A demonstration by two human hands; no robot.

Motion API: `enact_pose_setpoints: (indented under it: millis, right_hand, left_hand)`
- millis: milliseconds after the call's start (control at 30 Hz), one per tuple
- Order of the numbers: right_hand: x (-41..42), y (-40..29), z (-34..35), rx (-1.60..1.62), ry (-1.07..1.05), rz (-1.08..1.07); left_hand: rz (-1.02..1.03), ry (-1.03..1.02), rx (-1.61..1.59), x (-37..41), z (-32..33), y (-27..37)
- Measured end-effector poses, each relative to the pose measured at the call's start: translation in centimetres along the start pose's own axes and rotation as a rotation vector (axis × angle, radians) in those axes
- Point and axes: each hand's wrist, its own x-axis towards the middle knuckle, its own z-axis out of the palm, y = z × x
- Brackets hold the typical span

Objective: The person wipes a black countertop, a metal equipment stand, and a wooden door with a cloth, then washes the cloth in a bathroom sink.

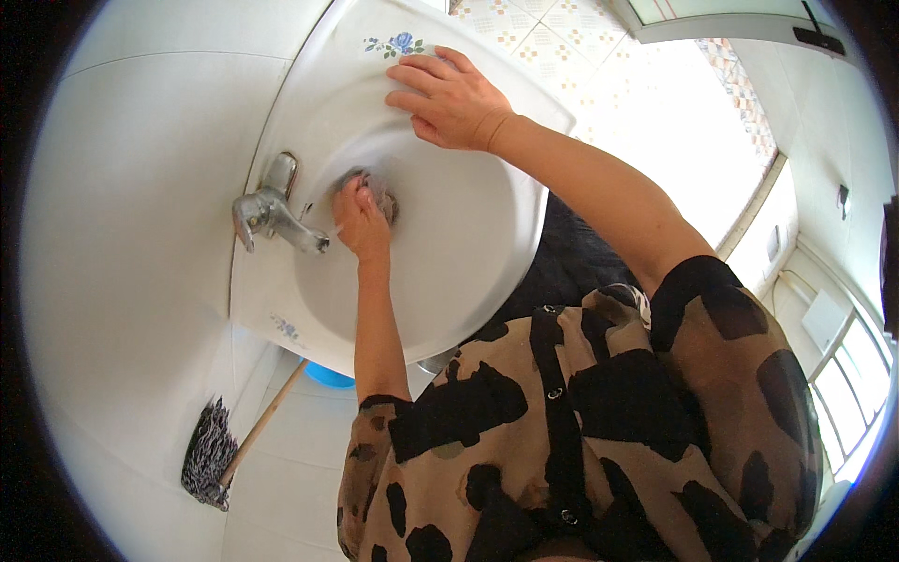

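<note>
A white ceramic washbasin (449, 281), printed with blue flowers, lies before me. My left hand (362, 218) is down in the bowl near the drain area, its fingers curled on a small grey-brown wad (388, 204). That wad is partly hidden and blurred; I cannot tell whether it is a cloth or a scrubber. To the left of this hand, a chrome single-lever faucet (281, 214) reaches its spout over the bowl. My right hand (453, 102) is at the basin's far side, fingers spread near the blue flower print, and holds nothing.
A mop (211, 456) with a wooden handle leans by the wall at lower left. Part of a blue plastic container (329, 376) shows below the basin. White wall panels (154, 211) border the basin on the left. Patterned floor tiles (555, 42) lie beyond it.
</note>
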Motion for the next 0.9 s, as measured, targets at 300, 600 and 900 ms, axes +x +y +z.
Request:
enact_pose_setpoints:
  millis: [300, 600, 900]
  right_hand:
    - [-0.3, 0.1, -0.1, 0.042, -0.018, 0.03]
    - [-0.3, 0.1, 0.1, -0.005, -0.002, 0.016]
    - [-0.3, 0.3, 0.2, -0.032, 0.016, 0.019]
  left_hand:
    - [0.316, -0.038, 0.348, -1.9, -3.1, 3.2]
    - [0.113, -0.245, 0.321, 1.0, 2.0, 0.3]
    - [0.431, -0.027, 0.034, -3.6, -6.7, 1.6]
